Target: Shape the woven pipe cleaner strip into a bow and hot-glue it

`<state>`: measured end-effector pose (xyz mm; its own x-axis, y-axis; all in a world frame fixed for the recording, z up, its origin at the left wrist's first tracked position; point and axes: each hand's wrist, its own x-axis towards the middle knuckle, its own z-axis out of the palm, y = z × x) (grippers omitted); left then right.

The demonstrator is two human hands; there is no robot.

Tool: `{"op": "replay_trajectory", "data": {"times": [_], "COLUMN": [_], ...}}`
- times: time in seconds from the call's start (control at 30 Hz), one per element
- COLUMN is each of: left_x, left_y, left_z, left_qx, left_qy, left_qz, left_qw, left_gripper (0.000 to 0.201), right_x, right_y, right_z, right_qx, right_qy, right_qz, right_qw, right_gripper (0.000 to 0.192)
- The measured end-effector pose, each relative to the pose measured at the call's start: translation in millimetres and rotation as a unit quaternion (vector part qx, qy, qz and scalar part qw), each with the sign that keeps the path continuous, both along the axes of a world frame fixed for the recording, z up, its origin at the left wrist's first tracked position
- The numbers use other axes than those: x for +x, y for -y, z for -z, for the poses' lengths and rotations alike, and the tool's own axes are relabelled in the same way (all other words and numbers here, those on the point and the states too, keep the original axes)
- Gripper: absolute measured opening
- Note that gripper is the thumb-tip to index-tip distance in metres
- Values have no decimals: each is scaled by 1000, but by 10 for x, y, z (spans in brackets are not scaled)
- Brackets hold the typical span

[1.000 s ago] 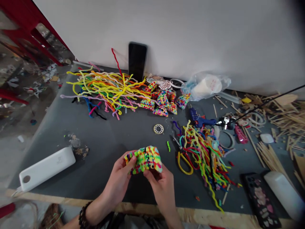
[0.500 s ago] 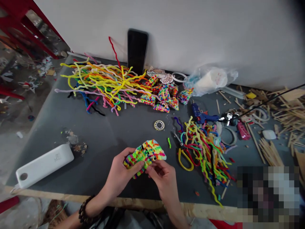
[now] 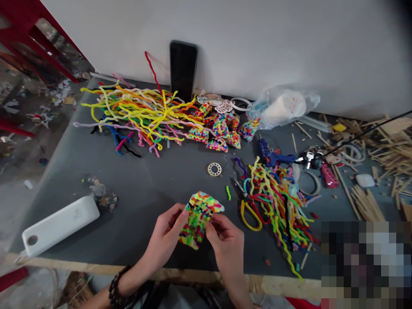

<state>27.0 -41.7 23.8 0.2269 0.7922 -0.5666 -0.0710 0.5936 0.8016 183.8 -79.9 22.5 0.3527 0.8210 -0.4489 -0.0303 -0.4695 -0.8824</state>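
The woven pipe-cleaner piece point(image 3: 198, 219) hangs just above the worktop point(image 3: 135, 189) near its front edge, long axis running from its upper tip away from the person down toward them. Bare worktop lies left of it, toward the white power bank point(image 3: 59, 225); scissors point(image 3: 246, 206) and loose pipe cleaners point(image 3: 277, 201) crowd the right. The left hand point(image 3: 165, 234) and right hand point(image 3: 225, 240) each have their grip pinched closed on a side edge of the piece

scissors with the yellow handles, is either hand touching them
No, the scissors lie on the table to the right, apart from both hands, which hold the woven piece.
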Motion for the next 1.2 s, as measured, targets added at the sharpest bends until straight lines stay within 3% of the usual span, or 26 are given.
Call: {"op": "replay_trajectory", "data": {"times": [0.13, 0.3, 0.6, 0.97, 1.2], "left_x": [-64, -190, -261, -242, -144], "left_y": [-46, -174, -225, -215, -142], "left_z": [3, -76, -96, -53, -12], "left_qx": [-4, 33, 32, 10, 12], "left_qy": [-5, -7, -1, 5, -41], "left_qz": [9, 131, 187, 173, 89], "left_qw": [1000, 991, 982, 985, 995], "left_gripper": [38, 39, 38, 33, 30], "right_x": [23, 80, 114, 123, 86], "right_y": [-15, -30, -26, -39, -5], "right_z": [-4, -26, -30, -70, -93], "right_qx": [-1, -3, -12, -15, 12], "right_qy": [-3, -9, -18, -22, 33], "right_qz": [11, 11, -6, -11, -67], "right_qw": [1000, 1000, 1000, 1000, 997], "right_gripper": [18, 18, 19, 17, 19]}}
